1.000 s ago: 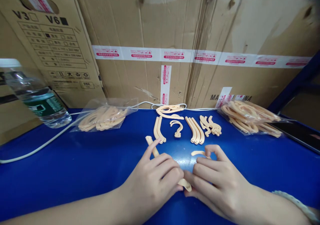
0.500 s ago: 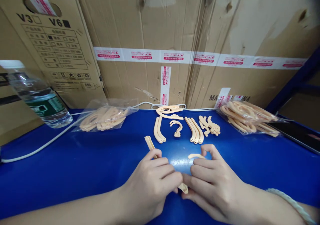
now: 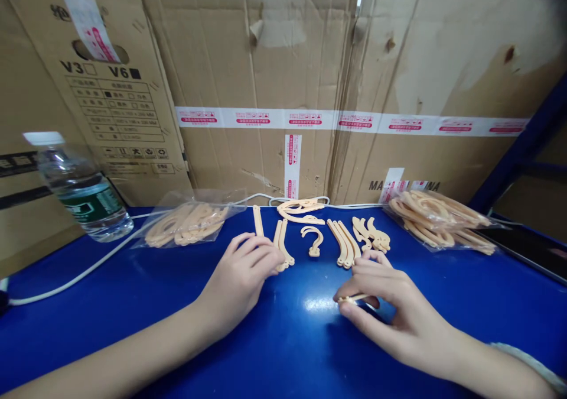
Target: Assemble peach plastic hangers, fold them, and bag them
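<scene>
My left hand [image 3: 248, 269] is closed around a long beige plastic hanger arm [image 3: 257, 219], whose far end sticks out past the fingers. That arm lies just left of two curved hanger arms [image 3: 280, 245], partly covered by my fingertips. Between thumb and fingers, my right hand [image 3: 381, 298] pinches a small thin beige plastic piece [image 3: 352, 298]; the fingers hide most of it. A beige hook [image 3: 313, 240] rests on the table between the hands. Several curved arms [image 3: 343, 242] lie side by side right of the hook, near small beige hook-shaped pieces [image 3: 371, 233].
Beige folded hanger pieces [image 3: 301, 211] lie at the back of the blue table [image 3: 177, 328]. Clear bags of similar parts sit left [image 3: 188, 224] and right [image 3: 438, 219]. A water bottle [image 3: 88, 198] stands far left beside a white cable [image 3: 75, 281]. Cardboard boxes [image 3: 266, 162] form the back.
The hands have moved apart. My left hand has carried its hanger arm forward and left beside the two arms; my right hand has turned, keeping the small piece. The view has tilted up slightly.
</scene>
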The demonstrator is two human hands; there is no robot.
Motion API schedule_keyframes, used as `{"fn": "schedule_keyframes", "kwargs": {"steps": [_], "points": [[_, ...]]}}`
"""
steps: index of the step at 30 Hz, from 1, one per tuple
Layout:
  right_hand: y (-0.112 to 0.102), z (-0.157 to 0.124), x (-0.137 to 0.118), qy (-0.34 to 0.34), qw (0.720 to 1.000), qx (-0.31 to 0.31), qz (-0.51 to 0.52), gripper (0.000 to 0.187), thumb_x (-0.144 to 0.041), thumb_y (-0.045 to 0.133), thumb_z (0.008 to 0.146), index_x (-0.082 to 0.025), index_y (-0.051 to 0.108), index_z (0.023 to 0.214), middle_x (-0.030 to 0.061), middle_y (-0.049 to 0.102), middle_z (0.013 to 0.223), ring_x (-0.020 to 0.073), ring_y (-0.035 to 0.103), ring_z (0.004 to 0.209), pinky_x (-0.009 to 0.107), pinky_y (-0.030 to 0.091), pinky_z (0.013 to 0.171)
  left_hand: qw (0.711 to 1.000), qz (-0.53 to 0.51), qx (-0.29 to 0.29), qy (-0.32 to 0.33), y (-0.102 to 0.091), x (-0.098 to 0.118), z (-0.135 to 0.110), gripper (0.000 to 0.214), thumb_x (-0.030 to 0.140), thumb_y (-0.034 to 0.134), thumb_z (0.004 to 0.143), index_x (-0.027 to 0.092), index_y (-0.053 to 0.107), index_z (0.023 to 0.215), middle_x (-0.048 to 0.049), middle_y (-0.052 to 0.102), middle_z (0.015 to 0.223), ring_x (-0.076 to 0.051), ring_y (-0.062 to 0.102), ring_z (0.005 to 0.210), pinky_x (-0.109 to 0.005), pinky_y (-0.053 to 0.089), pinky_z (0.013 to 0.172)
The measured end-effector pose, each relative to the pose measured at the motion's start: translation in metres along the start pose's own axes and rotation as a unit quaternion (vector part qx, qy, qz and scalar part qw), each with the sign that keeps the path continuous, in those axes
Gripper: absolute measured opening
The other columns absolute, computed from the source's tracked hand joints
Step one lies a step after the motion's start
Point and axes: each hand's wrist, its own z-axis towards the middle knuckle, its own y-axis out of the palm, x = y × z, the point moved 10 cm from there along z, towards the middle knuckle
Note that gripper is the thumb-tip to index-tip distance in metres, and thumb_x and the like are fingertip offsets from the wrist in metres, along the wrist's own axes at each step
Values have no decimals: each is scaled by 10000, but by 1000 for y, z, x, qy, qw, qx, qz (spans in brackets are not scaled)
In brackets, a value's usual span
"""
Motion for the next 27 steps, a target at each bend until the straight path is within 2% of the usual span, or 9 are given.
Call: {"fn": "schedule_keyframes", "kwargs": {"steps": [4, 7, 11, 16, 21, 24, 27], "points": [[-2, 3, -1, -11, 1000, -3, 6, 87, -225, 578, 909, -217, 630, 840, -2, 587, 710, 171, 531, 702, 394, 408, 801, 995, -42, -12, -85, 12, -29, -4, 258, 72, 419, 938, 219, 631, 950, -95, 625, 1155, -274, 526, 1139, -462, 460, 947], [-5, 5, -3, -29, 1000, 9, 8, 64, -189, 576, 902, -217, 613, 859, 28, 624, 814, 198, 553, 819, 414, 426, 851, 994, -48, -16, -102, 15, -32, -6, 275, 65, 418, 920, 222, 642, 947, -107, 584, 1213, -283, 545, 1139, -486, 498, 935], [-9, 7, -2, -57, 998, 24, 18, 102, -157, 593, 907, -225, 629, 975, 49, 650, 948, 217, 566, 960, 425, 429, 917, 989, -60, -27, -134, 18, -35, -8, 281, 82, 460, 883, 221, 606, 1080, -105, 577, 1212, -283, 569, 1122, -501, 485, 967], [-12, 12, 14, -65, 997, 31, -11, 115, -153, 616, 911, -222, 644, 999, 64, 658, 992, 223, 579, 992, 406, 458, 890, 979, -94, -40, -174, 18, -36, -8, 200, 177, 522, 890, 209, 566, 1082, -93, 579, 1131, -282, 583, 1081, -482, 489, 945], [-13, 27, 18, -79, 992, 37, -89, 155, -155, 628, 906, -238, 670, 1029, 71, 654, 1029, 238, 578, 1010, 452, 430, 908, 974, -112, -77, -182, 24, -34, -9, 243, 192, 549, 896, 223, 536, 1136, -96, 541, 1205, -281, 576, 1118, -479, 480, 962], [-3, 39, 22, -62, 993, 13, -101, 171, -131, 624, 901, -236, 686, 1022, 69, 657, 1032, 243, 565, 993, 458, 422, 883, 976, -102, -77, -174, 24, -33, -8, 251, 170, 537, 887, 211, 537, 1135, -100, 551, 1211, -287, 564, 1144, -476, 479, 972], [11, 51, 38, -36, 994, -5, -104, 150, -118, 636, 890, -216, 707, 979, 75, 656, 1034, 254, 554, 1014, 491, 407, 917, 979, -88, -77, -167, 25, -33, -9, 270, 175, 528, 888, 207, 525, 1156, -106, 554, 1226, -294, 551, 1163, -496, 464, 994]]}}
